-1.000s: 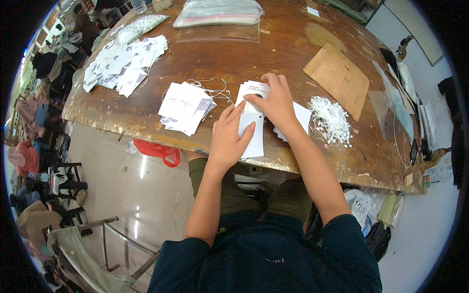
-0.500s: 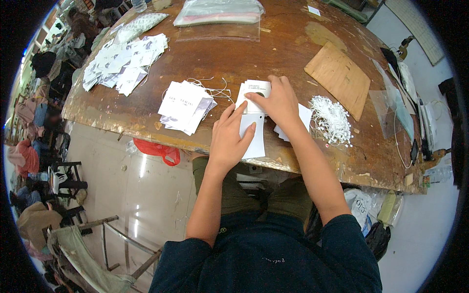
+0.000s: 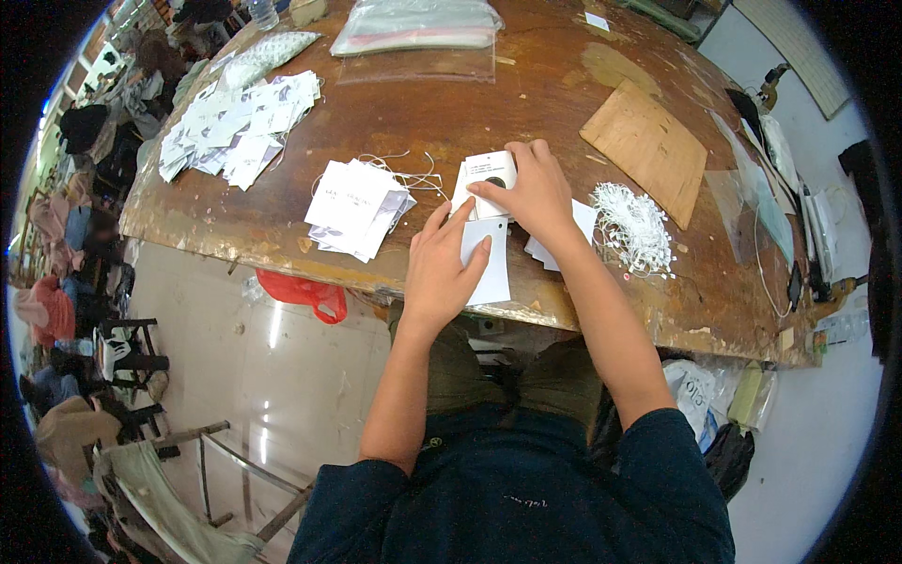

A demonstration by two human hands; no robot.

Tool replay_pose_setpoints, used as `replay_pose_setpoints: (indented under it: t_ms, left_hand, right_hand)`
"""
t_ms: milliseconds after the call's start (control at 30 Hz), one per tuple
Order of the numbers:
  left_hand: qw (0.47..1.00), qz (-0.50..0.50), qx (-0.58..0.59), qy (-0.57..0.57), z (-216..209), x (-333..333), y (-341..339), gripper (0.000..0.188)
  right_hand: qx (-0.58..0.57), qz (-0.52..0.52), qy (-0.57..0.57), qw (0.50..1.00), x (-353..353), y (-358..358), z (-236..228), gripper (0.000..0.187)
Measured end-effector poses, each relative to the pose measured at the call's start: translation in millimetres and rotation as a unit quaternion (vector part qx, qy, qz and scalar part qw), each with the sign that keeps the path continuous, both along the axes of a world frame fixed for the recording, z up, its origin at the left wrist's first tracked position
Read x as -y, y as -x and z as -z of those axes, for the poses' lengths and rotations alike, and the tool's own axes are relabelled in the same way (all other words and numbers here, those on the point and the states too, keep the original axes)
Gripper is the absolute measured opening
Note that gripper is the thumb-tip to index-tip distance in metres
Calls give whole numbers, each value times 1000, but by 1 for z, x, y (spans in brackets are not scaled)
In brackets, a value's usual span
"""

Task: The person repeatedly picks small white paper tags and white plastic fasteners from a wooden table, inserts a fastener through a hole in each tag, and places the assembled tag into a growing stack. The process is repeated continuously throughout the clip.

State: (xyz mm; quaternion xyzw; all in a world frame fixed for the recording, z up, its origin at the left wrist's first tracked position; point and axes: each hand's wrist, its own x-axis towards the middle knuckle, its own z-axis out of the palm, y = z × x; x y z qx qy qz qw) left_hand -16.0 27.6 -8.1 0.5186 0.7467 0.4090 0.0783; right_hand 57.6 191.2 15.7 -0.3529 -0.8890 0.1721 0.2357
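Note:
In front of me lies a small stack of white printed tags (image 3: pixel 481 166), the top one bearing a dark round mark. My right hand (image 3: pixel 540 195) is closed on this stack, its thumb across the face and its fingers at the far right edge. My left hand (image 3: pixel 440 273) lies with stretched fingers, the tips touching the stack's near left side. Between the hands is a blank white tag (image 3: pixel 489 273) with a small hole near its top, partly under the left fingers. More white tags (image 3: pixel 582 226) lie partly hidden behind my right wrist.
Left of my hands sits a pile of tags with strings (image 3: pixel 355 207), and a bigger spread of tags (image 3: pixel 240 127) beyond. To the right are a heap of white string loops (image 3: pixel 634 230) and a wooden board (image 3: pixel 646 150). Clear plastic bags (image 3: pixel 418 28) lie at the back.
Both hands stay almost in place. My right fingers have shifted slightly on the stack, and more of the top tag's dark round mark shows. The view has moved a little.

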Motion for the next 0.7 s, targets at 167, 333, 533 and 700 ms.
replay_pose_setpoints:
  t_ms: [167,333,533,700]
  left_hand:
    - [993,5,68,-99,2,0,4,49]
    - [907,-2,390,-160,-4,11,8,30]
    - [877,8,425,-226,-14,16,8,26]
    - [883,5,407,-233,-16,16,6,26]
  right_hand:
    - [-189,-31,80,978,-7,-3,-2,42]
    - [-334,-45,326,883,-5,-18,-18,16]
    - [-322,-117,404,848,52,-36,-23,12]
    - [-345,-113,417,833,73,-34,-26,13]
